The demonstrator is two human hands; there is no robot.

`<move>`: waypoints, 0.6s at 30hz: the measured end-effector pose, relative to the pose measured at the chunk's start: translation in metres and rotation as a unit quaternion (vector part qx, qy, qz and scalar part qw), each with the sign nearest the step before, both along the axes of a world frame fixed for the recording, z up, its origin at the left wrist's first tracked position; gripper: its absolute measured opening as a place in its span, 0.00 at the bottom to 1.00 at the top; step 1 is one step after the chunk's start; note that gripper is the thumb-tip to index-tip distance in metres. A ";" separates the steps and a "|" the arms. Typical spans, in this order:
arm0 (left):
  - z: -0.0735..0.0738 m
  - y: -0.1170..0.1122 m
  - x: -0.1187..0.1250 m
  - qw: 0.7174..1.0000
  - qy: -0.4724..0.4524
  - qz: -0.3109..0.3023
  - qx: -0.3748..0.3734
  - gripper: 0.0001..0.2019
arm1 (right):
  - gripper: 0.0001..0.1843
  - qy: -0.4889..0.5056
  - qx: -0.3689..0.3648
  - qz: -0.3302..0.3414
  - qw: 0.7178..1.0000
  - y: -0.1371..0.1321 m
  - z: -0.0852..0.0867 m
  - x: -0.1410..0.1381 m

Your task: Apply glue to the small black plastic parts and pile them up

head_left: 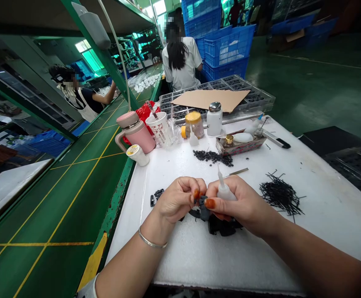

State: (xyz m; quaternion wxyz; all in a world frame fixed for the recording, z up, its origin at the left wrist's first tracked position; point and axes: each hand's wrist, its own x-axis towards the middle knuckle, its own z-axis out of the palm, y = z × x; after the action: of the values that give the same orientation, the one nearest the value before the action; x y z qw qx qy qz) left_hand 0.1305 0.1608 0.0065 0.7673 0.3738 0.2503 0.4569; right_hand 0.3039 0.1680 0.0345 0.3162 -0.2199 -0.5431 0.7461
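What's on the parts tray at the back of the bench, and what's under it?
A flat sheet of brown cardboard lies on the clear plastic tray. Small black parts show in the compartments around the sheet's edges; whatever lies directly beneath the cardboard is covered and can't be seen.

A thin silver bangle [152,241] sits on the wrist of my left hand [177,200], my fingernails [210,203] are painted deep orange, and a white sleeve [87,287] shows on my left arm [127,265].

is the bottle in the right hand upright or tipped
Slightly tipped: the white squeeze bottle in the right hand has its nozzle up, leaning left.
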 end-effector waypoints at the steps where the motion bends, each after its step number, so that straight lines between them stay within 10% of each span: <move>1: 0.000 0.000 0.000 1.000 0.001 0.000 0.000 0.17 | 0.18 -0.001 0.001 0.001 1.000 0.000 0.000 0.000; 18: 0.008 0.000 -0.002 0.997 0.063 0.028 0.020 0.13 | 0.17 -0.007 -0.038 0.017 0.999 0.001 -0.007 0.001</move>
State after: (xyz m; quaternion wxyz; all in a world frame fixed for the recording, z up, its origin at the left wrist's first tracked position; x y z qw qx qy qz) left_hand 0.1282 0.1609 0.0143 0.7293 0.4103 0.2992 0.4585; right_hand 0.3052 0.1691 0.0270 0.2910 -0.2280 -0.5207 0.7696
